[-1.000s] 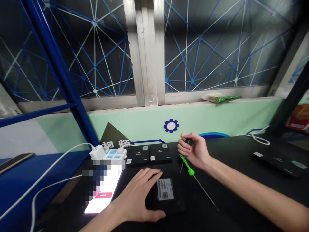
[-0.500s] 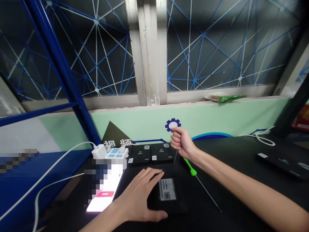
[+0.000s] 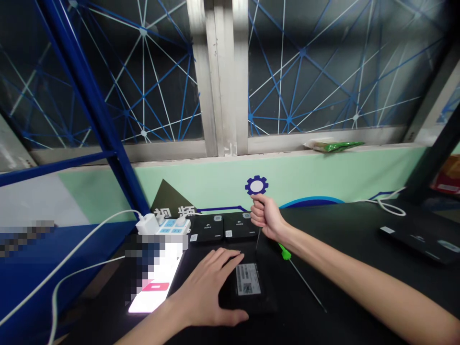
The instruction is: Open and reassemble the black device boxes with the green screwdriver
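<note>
Labelled device: a flat, black, square-cornered box lies on the black tabletop in front of the person, a white printed sticker facing up; its dark edges are hard to tell from the table.
Left hand: the bare left hand lies palm down over the left part of the box, its four fingers close together and pointing forward, the thumb spread well apart along the near side.
Right hand: the bare right hand is raised above the far side of the box in a fist, fingers clamped around the handle of a thin, dark-shafted screwdriver.
Shaft and tip: the shaft slants down toward the far right corner of the box; whether the tip touches cannot be told.
Green tool: a long screwdriver with a bright green handle lies just right of the box, its metal shaft pointing toward the person, its handle partly behind the right wrist.
Back row: two flat black boxes stand side by side.
Left side: a lit, partly pixelated screen lies before a white power strip with blue sockets.
Far right: another flat black box.
</note>
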Motion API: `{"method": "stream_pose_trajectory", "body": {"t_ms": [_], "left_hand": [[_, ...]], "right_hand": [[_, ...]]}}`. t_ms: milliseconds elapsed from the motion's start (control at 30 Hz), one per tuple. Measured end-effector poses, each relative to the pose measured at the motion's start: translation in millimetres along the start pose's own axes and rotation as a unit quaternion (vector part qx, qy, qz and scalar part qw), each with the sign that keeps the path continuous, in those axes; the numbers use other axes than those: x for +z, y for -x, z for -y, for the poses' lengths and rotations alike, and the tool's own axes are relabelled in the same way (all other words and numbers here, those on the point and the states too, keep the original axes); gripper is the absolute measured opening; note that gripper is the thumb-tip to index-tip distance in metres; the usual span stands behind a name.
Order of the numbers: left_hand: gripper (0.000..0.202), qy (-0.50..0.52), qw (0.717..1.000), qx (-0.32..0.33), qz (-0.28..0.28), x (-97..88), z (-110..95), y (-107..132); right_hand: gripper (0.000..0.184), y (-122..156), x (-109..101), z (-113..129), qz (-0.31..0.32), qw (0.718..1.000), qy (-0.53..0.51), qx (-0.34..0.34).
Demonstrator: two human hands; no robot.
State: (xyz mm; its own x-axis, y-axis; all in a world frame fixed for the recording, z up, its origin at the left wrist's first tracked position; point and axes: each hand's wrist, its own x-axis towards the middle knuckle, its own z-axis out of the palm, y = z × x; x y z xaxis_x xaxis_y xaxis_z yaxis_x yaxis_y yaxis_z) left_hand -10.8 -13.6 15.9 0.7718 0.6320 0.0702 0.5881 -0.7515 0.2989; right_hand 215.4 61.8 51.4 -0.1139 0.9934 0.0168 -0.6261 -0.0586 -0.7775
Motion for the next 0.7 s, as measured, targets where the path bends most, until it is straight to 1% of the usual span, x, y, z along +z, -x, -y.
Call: {"method": "stream_pose_trajectory", "body": {"t_ms": [167, 300, 533, 700], "left_hand": [[0.097, 0.002, 1.0, 0.01, -0.003, -0.5, -0.8, -1.3], [0.097, -0.001, 1.0, 0.006, 0.001, -0.9, -1.1, -1.5], [0.099, -0.006, 1.0, 0.005, 0.005, -0.3, -1.3, -1.4], [0.101, -0.009, 1.0, 0.002, 0.013, -2.9, 0.2, -3.5]], "right_hand": [[0.05, -2.4, -3.1, 2.4, 0.036, 0.999, -0.001, 0.019], [0.05, -4.6, -5.7, 3.1, 0.078, 0.996, -0.004, 0.043], [0.05, -10.2, -9.4, 4.8, 0.181, 0.978, 0.002, 0.106], [0.05, -17.9, -16.3, 6.9, 0.223, 0.967, 0.011, 0.12]]}}
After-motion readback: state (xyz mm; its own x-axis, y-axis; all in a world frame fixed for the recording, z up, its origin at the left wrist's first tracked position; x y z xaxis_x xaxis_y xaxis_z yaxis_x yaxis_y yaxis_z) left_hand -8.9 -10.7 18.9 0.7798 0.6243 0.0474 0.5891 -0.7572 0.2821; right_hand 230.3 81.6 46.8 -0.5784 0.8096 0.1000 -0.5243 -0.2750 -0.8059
